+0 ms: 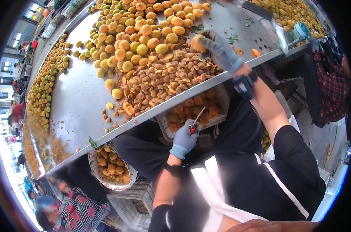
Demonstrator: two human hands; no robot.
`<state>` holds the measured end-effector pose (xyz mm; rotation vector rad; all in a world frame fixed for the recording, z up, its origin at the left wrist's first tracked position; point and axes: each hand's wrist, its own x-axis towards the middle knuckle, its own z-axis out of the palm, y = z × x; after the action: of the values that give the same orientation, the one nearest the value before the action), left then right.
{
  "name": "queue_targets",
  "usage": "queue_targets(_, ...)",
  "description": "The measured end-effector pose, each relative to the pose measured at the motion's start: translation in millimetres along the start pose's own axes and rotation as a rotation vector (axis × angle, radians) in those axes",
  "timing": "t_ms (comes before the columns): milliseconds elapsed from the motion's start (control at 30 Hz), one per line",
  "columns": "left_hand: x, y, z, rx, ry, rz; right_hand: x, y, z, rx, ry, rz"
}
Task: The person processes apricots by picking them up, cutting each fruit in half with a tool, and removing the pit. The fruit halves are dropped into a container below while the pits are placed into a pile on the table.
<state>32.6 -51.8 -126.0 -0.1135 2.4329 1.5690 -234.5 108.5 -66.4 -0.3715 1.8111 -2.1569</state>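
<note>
My left hand, in a grey glove with a blue cuff, is closed around the red handle of a small knife. The blade points up and to the right, over a white crate of orange apricot pieces. At the table's edge, my gloved right hand has its fingers around an orange-yellow apricot. Below that hand lies a heap of brown apricot stones. Whole apricots are piled just beyond the stones on the metal table.
The metal table's raised rim runs between me and the fruit. A round white basket of apricots stands at my left, near stacked crates. Other people sit at lower left and right. A clear blue-tinted container is at upper right.
</note>
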Motion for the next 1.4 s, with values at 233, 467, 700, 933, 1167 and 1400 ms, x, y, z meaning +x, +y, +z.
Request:
queue_targets(233,-19.7,48.3,-8.6,-0.247,0.195,0.018,-144.8,-3.0,24.7,0.402,-0.312,0.193)
queue_targets(467,-44.9,68.7,-2.8,0.131,0.138,0.152,-206.8,-1.5,42.5,0.492,-0.263,0.187)
queue_targets(700,-61.9,68.2,1.5,0.238,0.130,0.203,-228.4,-10.7,47.8,0.479,-0.327,0.215)
queue_targets(933,-70.0,74.6,7.4,0.233,0.096,0.161,-238.2,-20.9,59.3,0.626,-0.302,0.198)
queue_targets(1167,-66.3,64.4,14.2,0.282,0.103,0.144,-240.6,-17.7,63.7,0.708,-0.328,0.159)
queue_targets(1400,-54.1,63.4,15.0,0.182,0.066,0.102,-232.2,-11.8,49.7,0.424,-0.235,0.270)
